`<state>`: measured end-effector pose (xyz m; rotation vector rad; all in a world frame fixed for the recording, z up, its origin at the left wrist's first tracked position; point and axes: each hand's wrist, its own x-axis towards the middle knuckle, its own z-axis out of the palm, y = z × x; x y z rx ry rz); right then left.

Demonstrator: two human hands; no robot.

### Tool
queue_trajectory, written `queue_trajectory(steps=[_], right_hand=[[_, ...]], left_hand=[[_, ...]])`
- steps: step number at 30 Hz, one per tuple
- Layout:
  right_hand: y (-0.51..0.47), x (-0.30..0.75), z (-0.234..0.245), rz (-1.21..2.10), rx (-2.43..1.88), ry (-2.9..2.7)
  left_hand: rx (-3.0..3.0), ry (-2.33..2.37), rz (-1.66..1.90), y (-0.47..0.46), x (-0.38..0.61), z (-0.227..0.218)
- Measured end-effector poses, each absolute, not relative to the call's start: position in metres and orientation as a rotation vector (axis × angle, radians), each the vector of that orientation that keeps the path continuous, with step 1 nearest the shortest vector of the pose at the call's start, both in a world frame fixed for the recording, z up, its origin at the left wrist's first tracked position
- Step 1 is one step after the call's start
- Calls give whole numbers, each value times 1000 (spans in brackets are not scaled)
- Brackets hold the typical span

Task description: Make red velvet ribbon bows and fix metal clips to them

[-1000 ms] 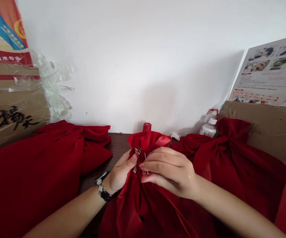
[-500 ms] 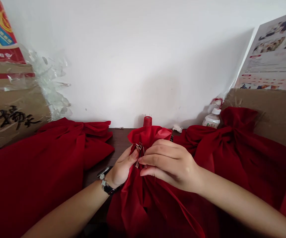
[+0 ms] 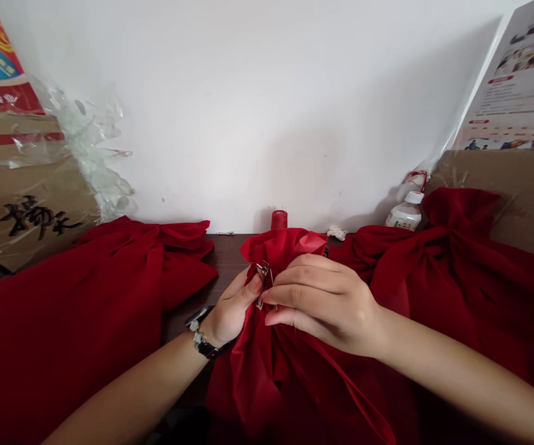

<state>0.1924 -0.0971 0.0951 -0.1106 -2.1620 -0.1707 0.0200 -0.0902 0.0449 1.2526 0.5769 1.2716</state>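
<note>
Holding a red cloth bundle (image 3: 267,383) upright at its gathered neck (image 3: 251,327), on the dark wooden table (image 3: 225,247), directly in front of the body and between two other red cloth bundles (image 3: 86,290) (image 3: 461,266). Pinching the neck from the left with the left hand (image 3: 232,312), fingers (image 3: 248,290) closed narrowly on the cloth just beside a metal clip (image 3: 263,284), and wrapping the right hand (image 3: 322,303) over from the right, fingers (image 3: 304,290) curled close and holding the folds against the clip (a thin pin (image 3: 271,281) showing beside the clip, partly hidden and too fine to trace fully). For clean work: drawing the pleats evenly toward the centre, pressing the folds flat, and holding the fingertips clear of the pin's point. Orientation: ruffled top (image 3: 279,247) pointing up and away toward the white wall (image 3: 271,111), long axis running from that top through the neck toward the body, roughly square to the wall. Behind the top, a red thread spool (image 3: 279,219) standing upright, thin points rising from it.
</note>
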Motion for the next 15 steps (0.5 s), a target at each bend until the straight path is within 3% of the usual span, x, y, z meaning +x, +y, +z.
queue_trajectory(steps=[15], right_hand=[[-102, 191, 92, -365, -206, -2152]], left_hand=[[1349, 573, 1323, -97, 24, 46]])
